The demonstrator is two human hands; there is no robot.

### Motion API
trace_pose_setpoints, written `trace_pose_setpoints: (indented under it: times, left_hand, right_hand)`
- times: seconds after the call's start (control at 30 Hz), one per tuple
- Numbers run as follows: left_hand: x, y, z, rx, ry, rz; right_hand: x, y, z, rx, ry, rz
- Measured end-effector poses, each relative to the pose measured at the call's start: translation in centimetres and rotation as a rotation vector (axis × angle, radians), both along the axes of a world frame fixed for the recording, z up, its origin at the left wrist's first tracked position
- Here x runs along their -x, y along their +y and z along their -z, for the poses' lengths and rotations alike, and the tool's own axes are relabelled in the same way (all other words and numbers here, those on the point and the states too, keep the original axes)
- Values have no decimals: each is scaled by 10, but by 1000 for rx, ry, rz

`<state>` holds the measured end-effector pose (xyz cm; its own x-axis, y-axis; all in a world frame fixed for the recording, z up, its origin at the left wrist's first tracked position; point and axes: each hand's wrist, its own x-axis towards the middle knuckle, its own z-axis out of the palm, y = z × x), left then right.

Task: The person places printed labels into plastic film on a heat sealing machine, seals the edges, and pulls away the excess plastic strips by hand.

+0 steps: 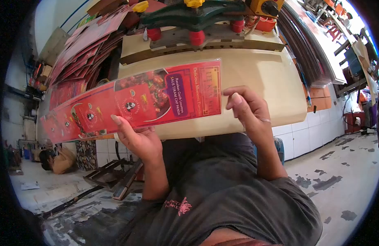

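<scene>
A long red printed sheet with a glossy clear edge slants across the view above a cream work surface. My left hand holds its lower edge, thumb on top and the other fingers underneath, mostly hidden. Just beyond the sheet's right end is my right hand, its thumb and index finger bent close to each other. What lies between those fingertips, if anything, is too small to make out. The sheet shows a food picture, a purple label and several round panda logos.
A green machine frame with red cylinders stands behind the surface. Stacked red sheets lie at the left, with another tall stack at the right. A person crouches on the floor at far left. Metal frames stand below the surface.
</scene>
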<state>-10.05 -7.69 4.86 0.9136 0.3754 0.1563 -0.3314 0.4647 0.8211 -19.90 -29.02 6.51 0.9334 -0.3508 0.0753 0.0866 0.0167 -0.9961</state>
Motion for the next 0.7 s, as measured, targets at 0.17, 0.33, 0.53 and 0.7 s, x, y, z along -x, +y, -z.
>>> trace_pose_setpoints:
  times: [0.17,0.33,0.53,0.7]
  left_hand:
    - [-2,10,12,-13,2,29]
    - [5,4,13,77,64,181]
    - [-7,14,30,22,-16,226]
    - [-19,45,13,130,2,304]
  right_hand:
    - [3,0,1,-185,19,-181]
    - [-2,8,15,-190,42,-107]
    - [-3,-3,12,-297,-39,250]
    - [2,-59,41,-263,-252,401]
